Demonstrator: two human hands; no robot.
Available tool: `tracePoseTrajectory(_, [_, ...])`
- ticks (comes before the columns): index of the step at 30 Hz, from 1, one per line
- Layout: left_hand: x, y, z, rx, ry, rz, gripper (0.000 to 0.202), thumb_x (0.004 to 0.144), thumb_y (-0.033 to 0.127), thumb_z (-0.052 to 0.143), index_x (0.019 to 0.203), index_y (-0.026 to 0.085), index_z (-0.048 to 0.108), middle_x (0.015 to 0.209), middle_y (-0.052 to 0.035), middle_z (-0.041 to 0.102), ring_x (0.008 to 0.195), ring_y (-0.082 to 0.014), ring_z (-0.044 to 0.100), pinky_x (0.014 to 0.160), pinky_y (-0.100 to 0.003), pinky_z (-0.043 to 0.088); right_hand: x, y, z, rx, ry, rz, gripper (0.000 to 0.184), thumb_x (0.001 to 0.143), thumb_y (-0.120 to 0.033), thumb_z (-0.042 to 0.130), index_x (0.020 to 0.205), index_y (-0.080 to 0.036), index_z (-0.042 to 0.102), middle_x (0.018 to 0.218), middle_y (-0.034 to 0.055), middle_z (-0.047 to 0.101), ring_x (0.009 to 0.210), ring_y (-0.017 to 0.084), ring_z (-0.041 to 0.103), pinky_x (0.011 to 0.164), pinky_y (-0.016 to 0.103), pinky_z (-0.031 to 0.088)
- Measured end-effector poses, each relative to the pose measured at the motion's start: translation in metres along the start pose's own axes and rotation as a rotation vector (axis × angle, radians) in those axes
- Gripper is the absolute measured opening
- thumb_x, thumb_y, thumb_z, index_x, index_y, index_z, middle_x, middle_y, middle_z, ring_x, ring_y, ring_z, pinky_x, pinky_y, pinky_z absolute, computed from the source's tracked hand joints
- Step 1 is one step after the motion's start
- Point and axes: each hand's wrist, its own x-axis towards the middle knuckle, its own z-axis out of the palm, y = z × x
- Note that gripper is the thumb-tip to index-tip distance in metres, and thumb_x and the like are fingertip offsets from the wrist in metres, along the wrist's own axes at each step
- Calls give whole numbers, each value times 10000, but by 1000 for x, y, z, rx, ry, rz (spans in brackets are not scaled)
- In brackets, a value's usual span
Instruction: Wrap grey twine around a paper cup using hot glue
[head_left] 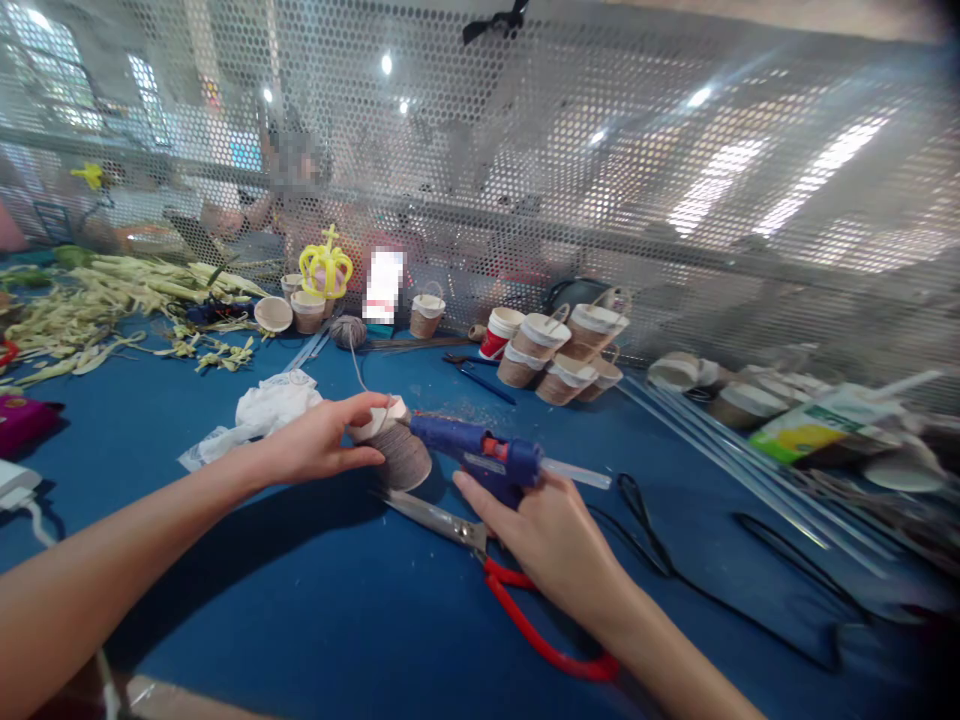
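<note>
Heads up, the left fingers are pinching the cup right where the glue gun, wrapped in the curled right fingers, pokes its nozzle, so I'd bet one slip means burnt fingertips or glue dripping onto the scissors just below.

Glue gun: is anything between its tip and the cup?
Nothing visible. The glue gun in the right hand points its tip straight at the twine-wrapped cup in the left hand. The scissors lie beside them, not between.

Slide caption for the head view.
Left hand holds a twine-wrapped cup; right hand grips a blue glue gun beside red-handled scissors.
</note>
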Motion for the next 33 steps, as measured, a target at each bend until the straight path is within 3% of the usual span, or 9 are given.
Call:
tracePoseTrajectory(4, [0, 0, 0, -4, -7, 2, 515, 765, 325, 559, 1225, 183, 377, 968, -66, 626, 872, -206, 588, 751, -311, 451, 5, 1, -5, 75, 30, -6, 195, 781, -303, 478, 771, -165, 615, 650, 32, 650, 601, 171, 604, 567, 264, 465])
tracePoseTrajectory(10, [0, 0, 0, -18, -17, -21, 527, 762, 320, 564, 1233, 187, 370, 959, -66, 630, 863, -204, 592, 755, -319, 452, 7, 1, -7, 44, 9, 120, 231, 763, -346, 503, 607, -180, 543, 446, -17, 557, 419, 138, 527, 438, 251, 416])
tracePoseTrajectory(20, [0, -2, 1, -20, -6, -29, 533, 747, 325, 579, 1226, 195, 384, 970, -68, 630, 877, -206, 590, 771, -331, 451, 10, 3, -8, 149, -71, 213, 269, 763, -368, 505, 588, -167, 546, 439, -3, 565, 429, 138, 561, 443, 235, 439])
tracePoseTrajectory(33, [0, 0, 0, -26, -9, -34, 516, 754, 321, 573, 1220, 190, 394, 997, -74, 621, 897, -212, 580, 784, -340, 444, 8, -3, -11, 164, -56, 167, 217, 769, -316, 506, 617, -168, 554, 423, -30, 533, 405, 119, 519, 435, 232, 427])
